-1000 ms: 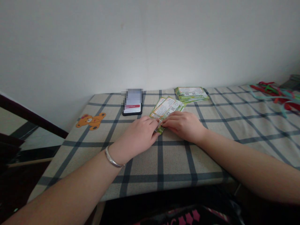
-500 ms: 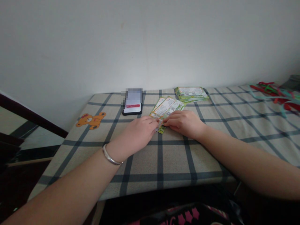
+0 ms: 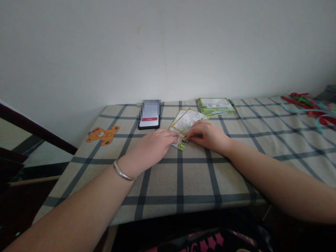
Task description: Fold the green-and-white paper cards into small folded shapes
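A few green and white printed cards (image 3: 187, 120) lie fanned on the checked tablecloth (image 3: 194, 175). My left hand (image 3: 152, 147), with a silver bangle on its wrist, rests knuckles up with its fingertips pressed on the near corner of the fan. My right hand (image 3: 207, 134) lies on the cards from the right, fingers curled and pinching their near edge. A neat stack of the same cards (image 3: 214, 104) sits farther back near the wall.
A black phone (image 3: 149, 115) with a lit screen lies left of the cards. An orange bear print (image 3: 103, 134) marks the cloth's left side. Red, green and teal ribbons (image 3: 309, 105) lie at the far right. The table's left edge drops to a dark floor.
Both hands have slid a little farther from me along the fanned cards. The right hand's fingers now cover more of the cards. The stack and phone have not moved.
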Demonstrator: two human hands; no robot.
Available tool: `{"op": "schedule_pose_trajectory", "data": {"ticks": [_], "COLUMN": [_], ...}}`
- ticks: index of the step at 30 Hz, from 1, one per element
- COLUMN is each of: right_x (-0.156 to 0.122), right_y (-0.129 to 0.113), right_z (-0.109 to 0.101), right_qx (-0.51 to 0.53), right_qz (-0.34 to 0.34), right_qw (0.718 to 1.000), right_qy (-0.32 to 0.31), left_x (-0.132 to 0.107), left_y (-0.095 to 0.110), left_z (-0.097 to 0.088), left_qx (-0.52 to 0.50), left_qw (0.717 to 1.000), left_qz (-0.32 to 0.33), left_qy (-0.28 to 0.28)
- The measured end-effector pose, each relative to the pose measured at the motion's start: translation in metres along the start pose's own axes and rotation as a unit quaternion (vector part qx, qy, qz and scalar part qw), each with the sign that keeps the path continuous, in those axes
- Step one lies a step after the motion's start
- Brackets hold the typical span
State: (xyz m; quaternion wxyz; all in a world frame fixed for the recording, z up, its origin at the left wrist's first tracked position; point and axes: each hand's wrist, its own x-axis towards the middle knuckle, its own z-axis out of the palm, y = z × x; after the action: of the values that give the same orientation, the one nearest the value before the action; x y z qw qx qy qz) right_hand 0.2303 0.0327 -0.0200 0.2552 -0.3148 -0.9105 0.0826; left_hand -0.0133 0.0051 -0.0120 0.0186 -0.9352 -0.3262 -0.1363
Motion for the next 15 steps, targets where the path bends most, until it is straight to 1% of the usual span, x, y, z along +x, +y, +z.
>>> {"op": "schedule_pose_trajectory", "data": {"ticks": [3, 5, 10, 13, 15], "right_x": [-0.001, -0.001, -0.001, 0.001, 0.002], "right_y": [-0.001, -0.004, -0.01, -0.01, -0.008], "right_z": [0.002, 0.002, -0.002, -0.005, -0.006], "right_qx": [-0.007, -0.028, -0.107, -0.151, -0.162], "right_qz": [0.017, 0.002, -0.107, -0.145, -0.163], "right_qw": [1.0, 0.999, 0.988, 0.978, 0.973], "right_qy": [0.011, 0.02, 0.014, 0.008, 0.001], "left_x": [0.0, 0.001, 0.003, 0.002, 0.002], "left_y": [0.003, 0.006, 0.012, 0.011, 0.01], "left_z": [-0.001, -0.001, -0.002, -0.001, 0.0], "left_qx": [0.011, 0.021, 0.039, 0.033, 0.026], "left_qw": [1.0, 1.0, 0.999, 0.999, 0.999], "left_qz": [-0.007, -0.008, -0.021, -0.021, -0.018], "left_qy": [-0.003, -0.003, -0.003, -0.003, 0.0]}}
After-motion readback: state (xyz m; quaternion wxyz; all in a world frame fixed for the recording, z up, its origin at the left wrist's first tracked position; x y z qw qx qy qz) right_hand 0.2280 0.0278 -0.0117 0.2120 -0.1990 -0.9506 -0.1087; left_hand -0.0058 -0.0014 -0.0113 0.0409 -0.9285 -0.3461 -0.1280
